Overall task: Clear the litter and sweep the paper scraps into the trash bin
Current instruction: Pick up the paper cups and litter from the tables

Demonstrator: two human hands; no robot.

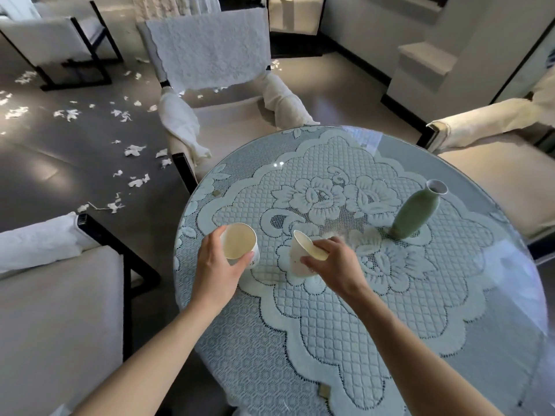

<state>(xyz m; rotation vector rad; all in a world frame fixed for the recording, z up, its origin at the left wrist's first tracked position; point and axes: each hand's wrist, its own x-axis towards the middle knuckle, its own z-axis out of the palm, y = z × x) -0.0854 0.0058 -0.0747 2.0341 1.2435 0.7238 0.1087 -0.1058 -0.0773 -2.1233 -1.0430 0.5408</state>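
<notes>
— What sort of room is it?
— A dark glossy floor [60, 163]; pale cushioned chairs [210, 49] stand round a glass-topped round table [507, 265]; a lace cloth [345, 331] lies under the glass; a green vase [416, 213] stands upright on the table.
— And the litter?
— Two paper cups sit left of the vase, on the viewer's side of it; the left hand [217, 267] wraps its fingers round the left cup [238, 241], mouth up; the right hand [333, 262] pinches the rim of the right cup [300, 259], nearer the vase, tilted with its mouth toward the vase; whether either base touches the table I cannot tell.
— The paper scraps [135, 150]?
— Scattered on the floor well left of the vase, beyond the table's edge; well apart from both hands.
</notes>
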